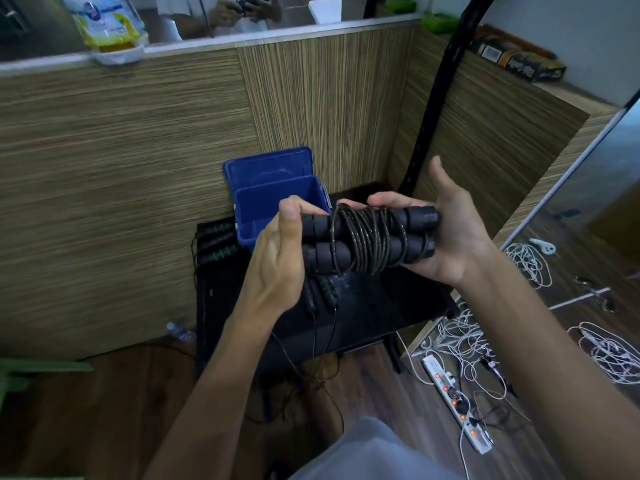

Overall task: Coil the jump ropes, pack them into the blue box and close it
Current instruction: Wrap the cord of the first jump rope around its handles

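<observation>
Grey fabric [367, 452] at the bottom edge of the view covers my lap; both my forearms reach forward above it. My left hand [277, 261] grips the left ends of two black handles held side by side, its fingers curled round them and its thumb up. My right hand [446, 233] cradles the right ends from below, its fingers wrapped over the top handle and its thumb pointing up. Together these two grips hold one coiled jump rope [369, 242], whose thin cord is wound in many turns round the middle of the paired handles.

Behind this bundle, the blue box [277, 202] stands on a small black table [381, 306], with its lid raised upright against the wood-grain wall [121, 168]. What lies inside the box cannot be told from this view. Two green-banded handles [218, 242] of another rope lie on the table just left of the box. Two further handles [320, 292] lie on the table below my left hand, and their cords hang over the front edge toward the floor.

On the floor at right, a white power strip [457, 407] lies among tangled white cables [464, 337]. A plastic bottle [180, 331] lies on the floor at the foot of the wall.
</observation>
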